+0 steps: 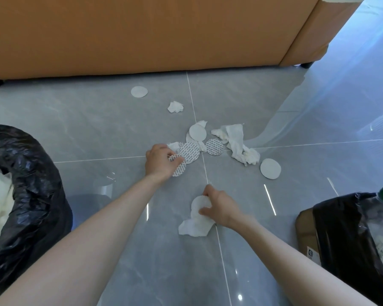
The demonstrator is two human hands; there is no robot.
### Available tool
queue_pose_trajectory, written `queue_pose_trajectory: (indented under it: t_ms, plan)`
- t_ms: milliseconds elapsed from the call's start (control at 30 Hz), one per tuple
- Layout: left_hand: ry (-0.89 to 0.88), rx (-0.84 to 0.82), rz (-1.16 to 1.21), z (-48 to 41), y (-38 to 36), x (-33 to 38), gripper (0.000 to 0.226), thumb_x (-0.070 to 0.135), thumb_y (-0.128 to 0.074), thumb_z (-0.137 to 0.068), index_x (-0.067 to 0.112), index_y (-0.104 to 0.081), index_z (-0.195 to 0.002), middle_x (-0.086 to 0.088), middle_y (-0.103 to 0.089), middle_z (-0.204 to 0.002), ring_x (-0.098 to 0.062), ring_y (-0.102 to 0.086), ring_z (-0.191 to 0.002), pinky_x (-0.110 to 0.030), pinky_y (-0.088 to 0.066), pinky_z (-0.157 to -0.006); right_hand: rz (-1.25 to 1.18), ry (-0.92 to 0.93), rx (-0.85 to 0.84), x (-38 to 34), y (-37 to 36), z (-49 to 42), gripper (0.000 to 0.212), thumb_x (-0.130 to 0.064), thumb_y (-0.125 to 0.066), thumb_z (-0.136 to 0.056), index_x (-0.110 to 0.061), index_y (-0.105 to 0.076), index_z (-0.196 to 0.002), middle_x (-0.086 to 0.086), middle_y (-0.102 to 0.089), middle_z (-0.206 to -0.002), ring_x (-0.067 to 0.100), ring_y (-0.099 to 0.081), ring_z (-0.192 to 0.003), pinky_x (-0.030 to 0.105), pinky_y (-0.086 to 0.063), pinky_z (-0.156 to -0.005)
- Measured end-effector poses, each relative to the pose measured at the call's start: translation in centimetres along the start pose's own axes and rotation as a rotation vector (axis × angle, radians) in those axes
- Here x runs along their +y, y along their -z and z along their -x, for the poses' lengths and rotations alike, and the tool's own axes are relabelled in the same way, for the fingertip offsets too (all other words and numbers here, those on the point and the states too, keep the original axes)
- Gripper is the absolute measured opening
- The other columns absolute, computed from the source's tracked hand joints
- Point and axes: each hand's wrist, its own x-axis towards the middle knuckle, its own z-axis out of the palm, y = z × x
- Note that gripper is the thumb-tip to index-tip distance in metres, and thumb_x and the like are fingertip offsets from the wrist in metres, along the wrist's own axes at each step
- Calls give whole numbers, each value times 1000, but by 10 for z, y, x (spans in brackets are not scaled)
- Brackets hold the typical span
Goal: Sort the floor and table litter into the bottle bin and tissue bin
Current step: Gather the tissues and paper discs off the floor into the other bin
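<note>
right hand (219, 208) fingers curled, gripping tissue (195, 226) at 6 o'clock. left hand (158, 162) pinches printed disc (179, 169) at centre. tissue bin (31, 173) 9 o'clock, bottle bin (341, 228) 4 o'clock, loose litter (237, 140) 1 o'clock.

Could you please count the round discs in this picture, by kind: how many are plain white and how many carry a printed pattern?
Plain white discs: 4, one held by the right hand with a tissue.
Printed discs: 3, one pinched by the left hand.
Total: 7
</note>
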Motion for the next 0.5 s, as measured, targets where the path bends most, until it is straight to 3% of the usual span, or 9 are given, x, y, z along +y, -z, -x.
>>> queue_pose_trajectory:
  t_ms: [67, 133, 233, 300, 500]
  plan:
    - [-9, -60, -69, -7, -6, 4, 31, 33, -71, -82, 10, -70, -103, -8, -33, -150, -26, -25, -139, -27, -25, -105, -109, -82, 86, 7, 5, 1, 40, -23, -62, -88, -9, -42, -120, 16, -57, -113, 32, -56, -103, 30, -39, -73]
    - [-46, -152, -122, -14, -11, 7, 28, 33, -71, -81, 12, -71, -100, -7, -22, -155, -25, -17, -143, -29, -23, -110, -184, -143, 164, 13, 8, 2, 38, -21, -60, -89, -9, -41, -120, 16, -57, -113, 33, -56, -102, 33, -42, -75]
    - [-149, -242, -271, -16, -14, 8, 31, 32, -68, -84, 10, -69, -105, -5, -31, -152, -28, -26, -137, -32, -29, -109, -252, -176, 245, 17, 10, 2, 36, -19, -58, -90, -8, -41, -120, 14, -57, -115, 32, -56, -103, 37, -45, -80]
    - [-179, -215, -306, -13, -17, 6, 32, 32, -66, -86, 9, -67, -109, -4, -39, -144, -30, -33, -129, -32, -32, -104, -310, -197, 280, 18, 11, 1, 36, -17, -58, -91, -7, -42, -121, 14, -58, -115, 31, -55, -104, 36, -44, -80]
    - [-127, -154, -249, 3, -15, -2, 22, 29, -69, -83, 10, -69, -95, -9, -58, -113, -28, -46, -114, -29, -30, -91, -450, -265, 360, 13, 12, 0, 35, -18, -60, -89, -9, -43, -119, 11, -56, -113, 30, -55, -103, 37, -44, -81]
